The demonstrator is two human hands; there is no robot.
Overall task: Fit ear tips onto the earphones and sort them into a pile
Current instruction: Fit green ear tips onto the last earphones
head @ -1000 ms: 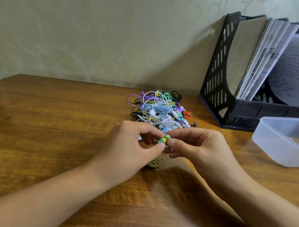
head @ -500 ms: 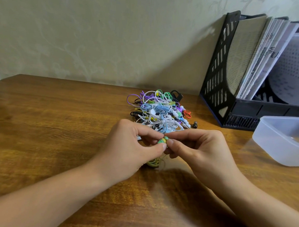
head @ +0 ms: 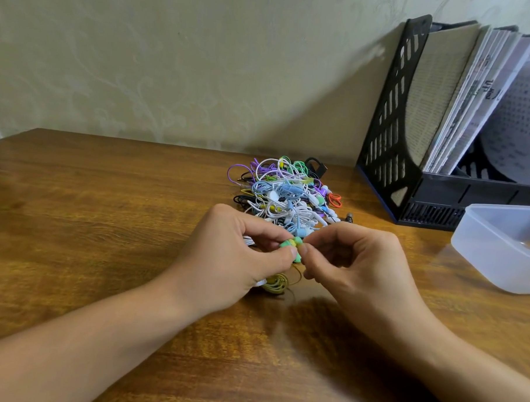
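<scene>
My left hand (head: 231, 254) pinches a small yellow-green earphone (head: 290, 243) between thumb and fingers over the wooden table (head: 89, 223). My right hand (head: 355, 259) meets it from the right, its thumb and forefinger pinching the green ear tip (head: 298, 240) at the bud's end. The earphone's olive-yellow coiled cable (head: 276, 285) lies on the table below my left hand. Just behind both hands sits a tangled pile of coloured earphones (head: 285, 192) in white, blue, purple, green and orange.
A black file holder (head: 412, 146) full of papers stands at the back right against the wall. A translucent plastic box (head: 498, 244) sits at the right edge of the table. A small dark plug (head: 349, 217) lies by the pile.
My hands have stayed together at the same spot. The fingers have shifted slightly around the earbud and its tip.
</scene>
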